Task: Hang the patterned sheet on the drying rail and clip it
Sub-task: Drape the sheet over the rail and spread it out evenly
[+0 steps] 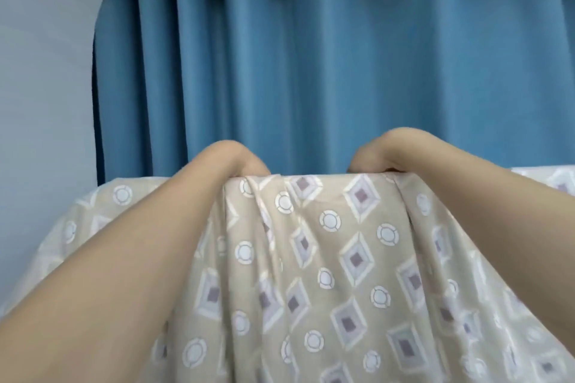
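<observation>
Far left: pale wall (37, 102), then the blue curtain (311, 56) filling the background across the frame.

Left hand (231, 157): reaches up and over the top fold of the patterned sheet (311, 258), wrist bent, knuckles uppermost. Its fingers go down the far side of the cloth and are hidden; whether they are curled on the fabric or only pressing it, cannot tell.

Centre: the sheet's top edge runs left-right as a near-level line between the two hands, gathered into pleats just below them. From there the cloth falls toward the camera and spreads wide; a flatter stretch of it carries on to the left of the left forearm and to the right of the right one. The drying rail itself is not visible; judged to lie under that top fold, long axis left-right.

Right hand (378, 152): mirrors the left, set slightly higher, draped over the same fold, fingers likewise hidden behind the cloth, hold cannot be told.

Key relation: both hands sit on the fold line, near each other, the bunched pleats between them. The sheet's long edge runs sideways from each hand, so spreading would go outward along that line, left hand leftward, right hand rightward. No clips in view.
</observation>
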Action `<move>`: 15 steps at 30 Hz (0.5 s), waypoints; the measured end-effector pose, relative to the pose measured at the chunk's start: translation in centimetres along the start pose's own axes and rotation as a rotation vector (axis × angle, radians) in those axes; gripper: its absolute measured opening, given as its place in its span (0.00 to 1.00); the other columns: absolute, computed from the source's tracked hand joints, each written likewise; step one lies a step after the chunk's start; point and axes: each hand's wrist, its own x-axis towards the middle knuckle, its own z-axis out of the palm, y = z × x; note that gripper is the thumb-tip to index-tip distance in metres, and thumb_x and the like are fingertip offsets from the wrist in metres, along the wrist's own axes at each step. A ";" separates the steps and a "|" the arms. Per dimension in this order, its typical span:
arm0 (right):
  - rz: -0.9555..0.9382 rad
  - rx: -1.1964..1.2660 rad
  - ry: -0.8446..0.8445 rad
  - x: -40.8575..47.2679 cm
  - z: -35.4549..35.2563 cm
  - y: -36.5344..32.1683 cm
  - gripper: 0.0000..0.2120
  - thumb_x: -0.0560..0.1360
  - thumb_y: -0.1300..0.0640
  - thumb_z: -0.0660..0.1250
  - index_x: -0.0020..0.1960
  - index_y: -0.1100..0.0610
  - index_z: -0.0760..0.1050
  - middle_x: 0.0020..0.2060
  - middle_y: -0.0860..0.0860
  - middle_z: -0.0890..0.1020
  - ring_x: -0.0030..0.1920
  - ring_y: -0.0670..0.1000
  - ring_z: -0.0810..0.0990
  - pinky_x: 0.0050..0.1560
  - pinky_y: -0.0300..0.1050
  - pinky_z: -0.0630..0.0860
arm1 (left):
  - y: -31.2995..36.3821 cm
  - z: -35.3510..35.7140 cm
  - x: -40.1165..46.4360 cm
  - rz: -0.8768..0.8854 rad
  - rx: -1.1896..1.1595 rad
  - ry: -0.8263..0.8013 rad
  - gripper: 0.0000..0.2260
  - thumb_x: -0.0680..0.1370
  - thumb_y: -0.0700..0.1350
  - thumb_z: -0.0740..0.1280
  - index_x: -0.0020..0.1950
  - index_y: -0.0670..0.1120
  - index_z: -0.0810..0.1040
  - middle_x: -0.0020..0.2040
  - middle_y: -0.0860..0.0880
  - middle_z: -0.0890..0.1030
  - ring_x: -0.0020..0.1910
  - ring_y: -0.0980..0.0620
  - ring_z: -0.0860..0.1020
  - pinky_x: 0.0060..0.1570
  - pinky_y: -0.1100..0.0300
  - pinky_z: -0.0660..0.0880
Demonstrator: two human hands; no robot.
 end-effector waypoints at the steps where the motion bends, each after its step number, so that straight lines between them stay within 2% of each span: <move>1: -0.044 0.066 0.112 -0.6 -0.1 -1.0 0.14 0.78 0.48 0.61 0.44 0.56 0.80 0.40 0.52 0.82 0.41 0.54 0.82 0.42 0.45 0.77 | -0.2 0.0 0.3 0.011 0.019 0.044 0.10 0.78 0.49 0.65 0.40 0.46 0.80 0.41 0.48 0.85 0.32 0.52 0.81 0.36 0.62 0.77; 3: -0.170 0.264 0.229 -0.9 0.1 -3.0 0.21 0.80 0.43 0.56 0.40 0.55 0.78 0.36 0.51 0.79 0.36 0.53 0.78 0.40 0.44 0.72 | -0.8 -0.1 1.0 0.003 0.080 0.256 0.09 0.75 0.49 0.62 0.38 0.48 0.78 0.43 0.49 0.83 0.36 0.51 0.80 0.44 0.58 0.77; 4: -0.233 0.293 0.237 -1.2 0.6 -4.1 0.21 0.81 0.42 0.53 0.42 0.54 0.76 0.39 0.49 0.78 0.39 0.53 0.76 0.44 0.45 0.71 | -1.3 -0.2 1.0 0.024 0.041 0.377 0.08 0.72 0.48 0.60 0.37 0.47 0.76 0.42 0.49 0.81 0.36 0.49 0.78 0.45 0.57 0.76; 6: -0.257 0.186 0.262 -1.6 1.9 -5.6 0.17 0.83 0.47 0.48 0.48 0.54 0.71 0.47 0.49 0.75 0.48 0.52 0.72 0.52 0.47 0.68 | -3.2 -0.6 -0.1 0.096 -0.104 0.575 0.09 0.67 0.45 0.57 0.36 0.44 0.75 0.37 0.46 0.82 0.33 0.46 0.77 0.41 0.55 0.75; 7: -0.247 0.112 0.309 -1.6 2.6 -6.0 0.16 0.83 0.51 0.46 0.47 0.55 0.68 0.49 0.50 0.75 0.49 0.53 0.72 0.53 0.48 0.68 | -4.4 -0.6 -1.2 0.111 -0.160 0.659 0.10 0.68 0.45 0.56 0.37 0.42 0.75 0.35 0.47 0.83 0.33 0.45 0.78 0.41 0.54 0.77; 9: -0.190 0.072 0.443 -1.5 3.5 -6.4 0.17 0.82 0.53 0.45 0.41 0.57 0.66 0.43 0.51 0.74 0.44 0.54 0.72 0.46 0.48 0.68 | -7.3 -0.2 -2.5 0.053 -0.147 0.815 0.15 0.76 0.50 0.53 0.42 0.43 0.76 0.37 0.49 0.83 0.42 0.44 0.79 0.47 0.52 0.76; 11: -0.172 0.059 0.605 -1.7 3.8 -7.7 0.19 0.82 0.51 0.45 0.39 0.57 0.67 0.38 0.51 0.72 0.42 0.56 0.72 0.42 0.47 0.65 | -9.8 2.0 -3.9 -0.092 0.024 0.865 0.24 0.79 0.59 0.47 0.44 0.45 0.76 0.42 0.49 0.80 0.47 0.44 0.76 0.50 0.52 0.73; 12: -0.195 0.057 0.678 -1.6 4.1 -8.9 0.22 0.82 0.48 0.44 0.39 0.58 0.67 0.38 0.52 0.72 0.41 0.57 0.71 0.42 0.47 0.65 | -10.5 3.5 -4.1 -0.122 0.063 0.871 0.27 0.80 0.61 0.45 0.42 0.44 0.76 0.41 0.49 0.79 0.47 0.44 0.75 0.48 0.52 0.71; 13: -0.244 0.075 0.737 -1.5 4.5 -10.5 0.25 0.82 0.45 0.43 0.38 0.58 0.68 0.38 0.53 0.73 0.41 0.57 0.71 0.42 0.48 0.65 | -10.9 4.8 -4.0 -0.109 0.049 0.918 0.28 0.80 0.61 0.44 0.40 0.44 0.74 0.39 0.48 0.78 0.45 0.44 0.75 0.45 0.52 0.71; 15: -0.410 0.093 0.832 -1.7 5.4 -14.4 0.27 0.82 0.41 0.42 0.40 0.56 0.70 0.39 0.53 0.75 0.40 0.58 0.73 0.40 0.48 0.65 | -11.8 6.6 -3.7 0.050 -0.061 1.110 0.25 0.81 0.59 0.46 0.38 0.44 0.71 0.38 0.47 0.76 0.44 0.42 0.74 0.44 0.50 0.71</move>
